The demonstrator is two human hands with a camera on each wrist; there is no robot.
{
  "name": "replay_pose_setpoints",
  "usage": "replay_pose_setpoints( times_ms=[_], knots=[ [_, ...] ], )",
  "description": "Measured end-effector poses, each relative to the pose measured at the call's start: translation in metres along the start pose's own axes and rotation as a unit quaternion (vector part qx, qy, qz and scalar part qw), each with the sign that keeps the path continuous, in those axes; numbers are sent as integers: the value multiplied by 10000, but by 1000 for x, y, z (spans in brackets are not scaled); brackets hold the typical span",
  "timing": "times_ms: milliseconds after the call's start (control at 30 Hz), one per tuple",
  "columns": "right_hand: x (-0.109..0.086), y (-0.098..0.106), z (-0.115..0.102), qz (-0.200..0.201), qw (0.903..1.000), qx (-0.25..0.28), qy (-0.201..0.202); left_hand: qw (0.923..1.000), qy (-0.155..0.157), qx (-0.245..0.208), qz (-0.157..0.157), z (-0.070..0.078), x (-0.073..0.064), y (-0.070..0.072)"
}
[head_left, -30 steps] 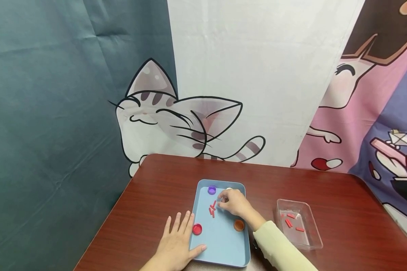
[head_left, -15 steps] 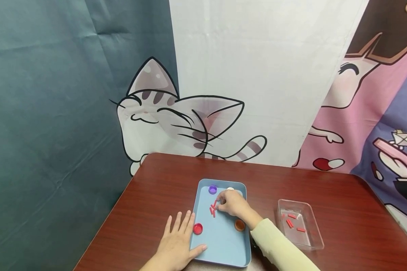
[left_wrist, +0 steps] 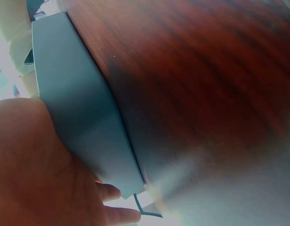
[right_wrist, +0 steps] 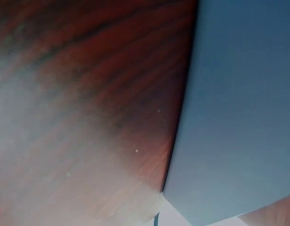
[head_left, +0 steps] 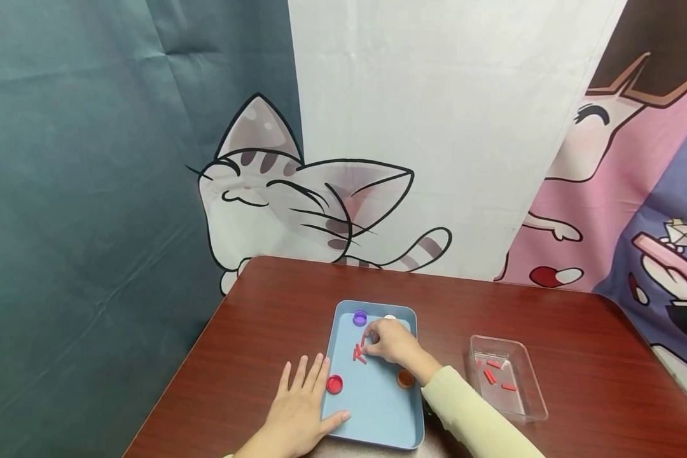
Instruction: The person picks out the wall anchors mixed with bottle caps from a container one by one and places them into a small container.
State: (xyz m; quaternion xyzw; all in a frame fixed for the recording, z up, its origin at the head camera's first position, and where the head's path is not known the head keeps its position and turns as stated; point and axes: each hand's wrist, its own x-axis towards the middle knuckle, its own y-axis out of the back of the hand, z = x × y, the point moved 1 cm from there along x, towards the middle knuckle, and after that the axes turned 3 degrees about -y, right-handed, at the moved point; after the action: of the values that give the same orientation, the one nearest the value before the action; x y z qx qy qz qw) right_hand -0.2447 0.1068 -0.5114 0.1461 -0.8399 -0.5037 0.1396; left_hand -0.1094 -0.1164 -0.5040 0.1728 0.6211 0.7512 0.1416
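Note:
My left hand (head_left: 298, 407) lies spread at the left side of a blue tray (head_left: 372, 420), its thumb over the rim. In the left wrist view, part of this hand (left_wrist: 46, 165) shows against the tray's outer wall (left_wrist: 84, 99). Over the tray's upper half, my right hand (head_left: 397, 343) reaches in with curled fingers. Its thumb and forefinger pinch a small red stick (head_left: 363, 340). Several more red sticks lie loosely clustered just below those fingertips. The right wrist view shows mostly the tray's side wall (right_wrist: 234, 108); the pinch is hidden there.
Inside the tray stand a purple cap (head_left: 359, 319), a red cap (head_left: 334, 384), a brown cap (head_left: 405, 379) and a partly hidden white cap (head_left: 389, 317). A transparent box (head_left: 535, 401) with several red pieces stands right on the brown table (head_left: 280, 299).
My right hand's fingertips have come left and down onto the red sticks. Some sticks in the cluster have shifted and turned. My left hand stays at the tray's side.

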Motion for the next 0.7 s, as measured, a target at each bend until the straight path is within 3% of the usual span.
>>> replay_pose_setpoints(
  times_ms=[700],
  knots=[
    [2, -1, -6, -83, 9999, -101, -74, 10000, 2, 1, -86, -1, 1, -1]
  ],
)
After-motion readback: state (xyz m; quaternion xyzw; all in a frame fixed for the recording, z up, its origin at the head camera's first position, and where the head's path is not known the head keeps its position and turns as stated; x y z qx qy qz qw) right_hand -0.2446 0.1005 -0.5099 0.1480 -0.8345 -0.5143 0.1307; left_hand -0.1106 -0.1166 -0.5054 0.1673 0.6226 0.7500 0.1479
